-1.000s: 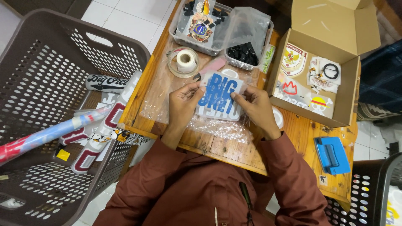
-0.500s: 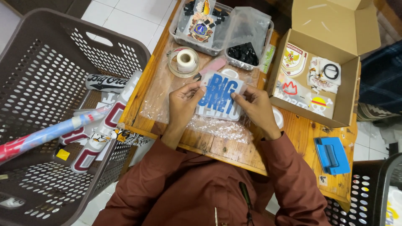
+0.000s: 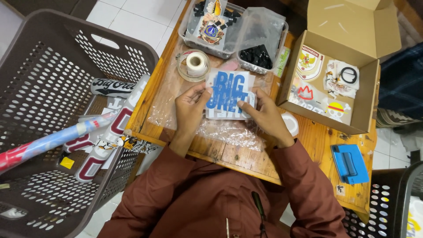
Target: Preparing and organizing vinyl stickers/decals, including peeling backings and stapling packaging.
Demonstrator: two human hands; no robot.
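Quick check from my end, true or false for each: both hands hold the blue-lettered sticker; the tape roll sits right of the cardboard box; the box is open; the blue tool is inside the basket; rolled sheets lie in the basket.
1. Both the left hand and right hand hold the blue-lettered sticker. True.
2. The tape roll sits right of the cardboard box. False: it is left of it.
3. The box is open. True.
4. The blue tool is inside the basket. False: it lies on the wooden table.
5. Rolled sheets lie in the basket. True.
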